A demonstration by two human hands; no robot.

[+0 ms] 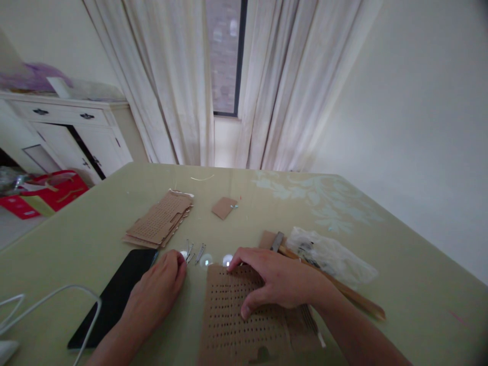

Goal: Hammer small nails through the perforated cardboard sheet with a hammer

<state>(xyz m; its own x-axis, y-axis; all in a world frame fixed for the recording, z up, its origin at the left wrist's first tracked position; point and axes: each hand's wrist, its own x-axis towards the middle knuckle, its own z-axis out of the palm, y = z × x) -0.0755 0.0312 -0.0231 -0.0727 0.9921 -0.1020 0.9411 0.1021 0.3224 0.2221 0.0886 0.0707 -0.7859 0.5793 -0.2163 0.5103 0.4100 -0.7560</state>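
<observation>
My left hand (160,278) rests on the table with its fingers curled inward, beside a few loose nails (200,253). Whatever may be between those fingertips is hidden. A sheet of brown cardboard (224,325), punched with rows of small holes, lies in front of me. Across its upper right part sits my right hand (276,279), thumb and index finger spread apart on the surface. Just beyond that hand is a hammer, its metal head (277,241) against a small cardboard piece and its wooden handle (353,296) slanting toward the lower right.
A black phone or tablet (114,300) lies at left, near a white cable (72,287). Farther back are stacked perforated cardboard sheets (160,218) and a small cardboard square (224,207). A clear plastic bag (335,256) lies behind the hammer. Curtains hang past the table's far edge.
</observation>
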